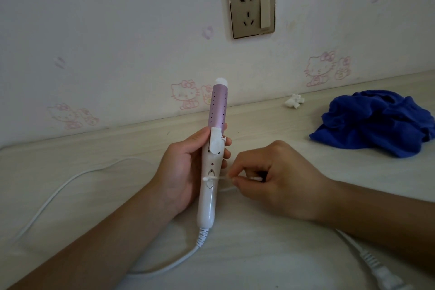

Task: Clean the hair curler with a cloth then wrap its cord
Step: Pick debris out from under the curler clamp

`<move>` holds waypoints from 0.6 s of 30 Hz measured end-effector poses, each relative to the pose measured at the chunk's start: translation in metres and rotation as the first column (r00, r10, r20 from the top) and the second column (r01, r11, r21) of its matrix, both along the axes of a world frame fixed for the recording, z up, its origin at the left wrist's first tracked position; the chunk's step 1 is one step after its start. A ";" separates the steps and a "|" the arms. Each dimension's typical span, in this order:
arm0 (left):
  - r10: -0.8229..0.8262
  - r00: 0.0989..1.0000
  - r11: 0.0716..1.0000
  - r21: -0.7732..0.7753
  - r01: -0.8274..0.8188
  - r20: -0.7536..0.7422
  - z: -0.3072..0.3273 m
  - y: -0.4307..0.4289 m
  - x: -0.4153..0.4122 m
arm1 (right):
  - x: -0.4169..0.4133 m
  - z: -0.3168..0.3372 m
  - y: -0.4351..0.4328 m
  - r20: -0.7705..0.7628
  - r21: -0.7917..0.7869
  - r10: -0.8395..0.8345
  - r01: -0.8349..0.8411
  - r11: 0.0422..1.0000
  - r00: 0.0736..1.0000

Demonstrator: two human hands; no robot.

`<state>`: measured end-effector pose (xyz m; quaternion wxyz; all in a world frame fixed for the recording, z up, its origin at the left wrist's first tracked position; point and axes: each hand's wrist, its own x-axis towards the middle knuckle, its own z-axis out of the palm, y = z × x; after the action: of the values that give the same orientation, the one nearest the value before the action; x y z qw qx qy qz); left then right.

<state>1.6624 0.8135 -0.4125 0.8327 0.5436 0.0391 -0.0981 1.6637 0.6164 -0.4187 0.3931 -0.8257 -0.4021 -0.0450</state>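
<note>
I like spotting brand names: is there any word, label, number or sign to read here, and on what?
No words or numbers can be read.
On the hair curler: a red dot and a switch, no lettering visible.
On the wall socket: a tiny mark atop its switch, too small to read.
On the wallpaper: cartoon cat drawings, no words.

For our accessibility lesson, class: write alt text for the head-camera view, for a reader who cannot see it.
A left hand holds a pink-and-white hair curler upright over a pale table while the right hand pinches a cotton swab against its switch. Its white cord trails loose, plug lying on the table; a crumpled blue cloth sits to the right.
</note>
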 end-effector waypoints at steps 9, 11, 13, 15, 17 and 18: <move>0.002 1.000 1.000 -0.015 -0.002 -0.007 0.000 0.000 0.001 | -0.006 0.003 0.002 0.017 -0.064 0.006 -0.005 0.998 1.000; 0.011 1.000 1.000 -0.018 -0.011 -0.008 0.000 0.001 0.002 | -0.007 0.004 0.003 0.013 -0.092 0.043 -0.041 0.995 0.999; 0.018 1.000 1.000 -0.023 -0.018 -0.010 -0.001 0.001 0.002 | -0.009 0.004 0.004 0.007 -0.137 0.095 -0.093 0.986 0.995; 0.015 1.000 1.000 -0.023 -0.015 -0.011 -0.001 0.001 0.003 | -0.008 0.004 0.004 -0.001 -0.120 0.060 -0.060 0.991 0.998; 0.015 1.000 1.000 -0.018 -0.015 -0.005 -0.002 0.002 0.002 | -0.007 0.004 0.003 -0.009 -0.121 0.050 -0.051 0.991 0.999; 0.019 1.000 1.000 -0.012 -0.019 0.000 -0.002 0.002 0.002 | -0.008 0.004 0.004 -0.013 -0.147 0.084 -0.085 0.986 0.996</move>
<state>1.6648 0.8158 -0.4143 0.8368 0.5383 0.0438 -0.0905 1.6559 0.6199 -0.4151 0.3340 -0.8349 -0.4375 0.0044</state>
